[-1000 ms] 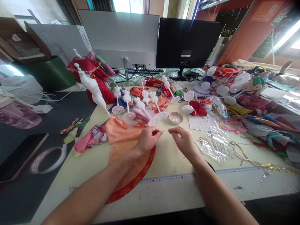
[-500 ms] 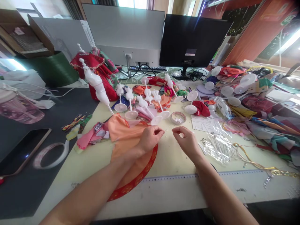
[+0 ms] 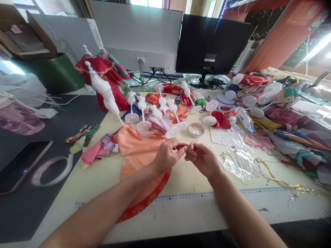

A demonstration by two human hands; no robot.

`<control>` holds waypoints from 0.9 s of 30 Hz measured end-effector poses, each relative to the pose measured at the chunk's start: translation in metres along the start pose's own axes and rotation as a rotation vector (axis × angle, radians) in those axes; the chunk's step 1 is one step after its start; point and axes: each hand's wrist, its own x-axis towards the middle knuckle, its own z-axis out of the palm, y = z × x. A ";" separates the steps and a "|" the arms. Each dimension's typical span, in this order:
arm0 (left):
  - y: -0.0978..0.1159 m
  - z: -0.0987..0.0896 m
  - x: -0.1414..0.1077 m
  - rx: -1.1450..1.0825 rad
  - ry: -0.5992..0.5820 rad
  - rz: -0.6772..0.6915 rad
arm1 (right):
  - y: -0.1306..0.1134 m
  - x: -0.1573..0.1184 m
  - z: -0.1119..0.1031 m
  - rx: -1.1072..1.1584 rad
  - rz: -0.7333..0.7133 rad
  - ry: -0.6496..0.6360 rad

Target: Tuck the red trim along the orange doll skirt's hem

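The left hand [image 3: 167,156] and right hand [image 3: 205,161] meet, fingers pinched closed; any tiny held piece is unclear. Beneath the left forearm, the orange, red-bordered cloth [image 3: 139,150] lies on the cream tabletop [image 3: 191,213], probably light, limp, best gripped by its border.

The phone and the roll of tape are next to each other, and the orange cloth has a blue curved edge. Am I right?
Almost! The curved edge of the orange cloth is red, as the head view shows. The phone and roll of tape are next to each other.
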 end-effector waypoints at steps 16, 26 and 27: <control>0.009 0.000 0.001 -0.181 0.076 -0.126 | 0.005 -0.002 0.000 -0.078 -0.128 0.074; 0.002 0.002 0.002 -0.061 0.117 -0.153 | 0.010 -0.005 0.009 -0.169 -0.234 0.159; 0.002 0.002 0.002 -0.068 0.114 -0.157 | 0.010 -0.005 0.009 -0.177 -0.242 0.172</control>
